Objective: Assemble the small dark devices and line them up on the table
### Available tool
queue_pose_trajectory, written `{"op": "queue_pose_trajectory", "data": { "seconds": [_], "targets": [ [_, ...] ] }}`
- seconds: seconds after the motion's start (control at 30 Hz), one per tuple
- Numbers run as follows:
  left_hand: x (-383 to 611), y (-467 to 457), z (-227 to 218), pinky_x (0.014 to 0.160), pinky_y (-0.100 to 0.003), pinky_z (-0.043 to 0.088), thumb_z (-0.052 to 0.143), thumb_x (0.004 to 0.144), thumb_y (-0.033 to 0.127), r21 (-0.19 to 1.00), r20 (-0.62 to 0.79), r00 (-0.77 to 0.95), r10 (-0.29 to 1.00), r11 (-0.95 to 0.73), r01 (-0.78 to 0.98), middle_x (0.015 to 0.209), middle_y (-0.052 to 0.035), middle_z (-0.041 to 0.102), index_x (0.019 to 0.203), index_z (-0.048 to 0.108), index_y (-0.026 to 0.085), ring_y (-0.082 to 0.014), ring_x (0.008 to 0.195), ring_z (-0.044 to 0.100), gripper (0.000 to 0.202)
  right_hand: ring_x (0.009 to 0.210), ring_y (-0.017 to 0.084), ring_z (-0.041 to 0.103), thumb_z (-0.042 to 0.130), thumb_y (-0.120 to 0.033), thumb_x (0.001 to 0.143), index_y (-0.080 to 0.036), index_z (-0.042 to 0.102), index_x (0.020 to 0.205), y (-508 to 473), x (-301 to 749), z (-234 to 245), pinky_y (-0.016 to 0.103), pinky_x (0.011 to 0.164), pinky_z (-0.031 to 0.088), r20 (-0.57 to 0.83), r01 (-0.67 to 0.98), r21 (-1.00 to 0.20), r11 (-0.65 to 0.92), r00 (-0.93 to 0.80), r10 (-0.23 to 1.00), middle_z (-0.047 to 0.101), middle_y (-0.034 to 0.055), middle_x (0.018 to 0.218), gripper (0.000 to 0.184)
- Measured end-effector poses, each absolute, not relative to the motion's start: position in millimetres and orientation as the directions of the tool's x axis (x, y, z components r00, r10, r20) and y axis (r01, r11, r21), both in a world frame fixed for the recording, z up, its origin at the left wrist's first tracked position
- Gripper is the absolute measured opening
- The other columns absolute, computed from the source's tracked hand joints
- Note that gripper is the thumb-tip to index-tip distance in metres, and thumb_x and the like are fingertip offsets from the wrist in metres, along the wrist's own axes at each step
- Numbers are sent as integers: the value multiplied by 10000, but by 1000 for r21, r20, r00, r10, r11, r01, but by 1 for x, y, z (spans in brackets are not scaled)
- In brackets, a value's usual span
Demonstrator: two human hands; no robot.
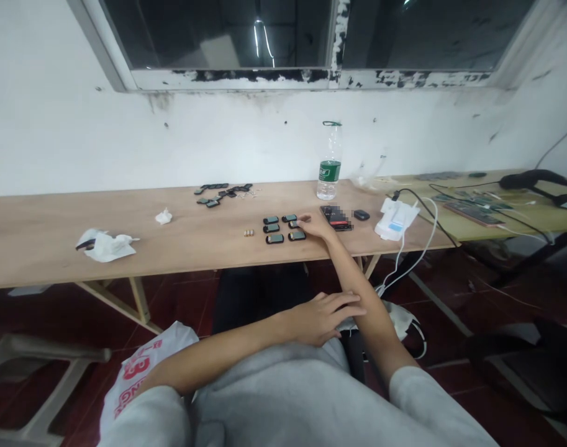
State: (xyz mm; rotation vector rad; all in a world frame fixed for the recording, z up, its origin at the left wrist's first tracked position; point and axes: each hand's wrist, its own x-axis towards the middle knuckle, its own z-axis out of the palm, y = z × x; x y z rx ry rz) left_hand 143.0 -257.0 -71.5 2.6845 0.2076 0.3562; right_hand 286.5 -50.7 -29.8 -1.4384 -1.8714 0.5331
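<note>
On the wooden table, several small black oval casings with grey-green panels (274, 238) lie in two columns. My right hand (315, 225) is at the right column, its fingertips closed on the edge of the middle casing (293, 225), which it partly covers. Just below that lies another black casing (297, 236). Left of the columns is a little group of gold-and-white cylindrical parts (249, 233). My left hand (330, 315) rests across my right forearm, away from the table, with its fingers spread and nothing in it.
Behind is a pile of more dark casings (225, 192). A water bottle (329, 171), a dark phone-like box (336, 218), a small black case (361, 215) and a white power strip with cables (395, 218) stand to the right. Crumpled tissues (110, 246) lie left.
</note>
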Motion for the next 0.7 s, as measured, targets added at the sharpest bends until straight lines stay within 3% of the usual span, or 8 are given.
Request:
{"op": "queue_pose_trajectory", "data": {
  "seconds": [0.17,0.27,0.4,0.6,0.7],
  "targets": [
    [142,-259,-70,1100,-504,402,644,940,195,407,241,953,186,-911,75,1660,-191,296,1601,254,234,-333,1521,319,768,1063,229,724,663,-290,896,-181,790,1040,-54,286,-29,298,963,535,284,677,-673,298,-136,949,786,68,1102,220],
    [145,-255,-69,1099,-479,406,579,993,226,399,285,935,211,-913,84,1608,-182,393,1566,336,219,-310,1467,401,622,1063,236,722,667,-288,892,-186,793,1020,-58,284,-26,308,979,528,282,690,-665,287,-125,951,783,75,1114,206],
    [158,-236,-74,1118,-432,406,466,1051,240,447,429,851,303,-890,91,1435,-151,587,1455,500,200,-253,1339,525,407,1048,242,720,689,-258,862,-187,787,981,-60,279,-15,315,980,538,274,679,-684,269,-103,956,786,63,1057,170],
    [182,-204,-93,1084,-375,448,591,1016,345,506,605,733,312,-861,-50,1169,-117,725,1269,691,176,-228,1172,590,321,1074,258,716,605,-255,908,-180,773,1079,-111,280,-24,296,808,633,243,576,-778,250,-90,966,757,31,910,251],
    [191,-200,-99,1068,-363,446,625,1001,347,491,613,733,296,-869,-60,1116,-96,750,1241,730,201,-225,1129,584,300,1179,226,686,556,-167,914,-307,710,1263,-164,283,-49,297,819,656,368,125,-918,378,-95,925,768,-27,1042,407]
  ]
}}
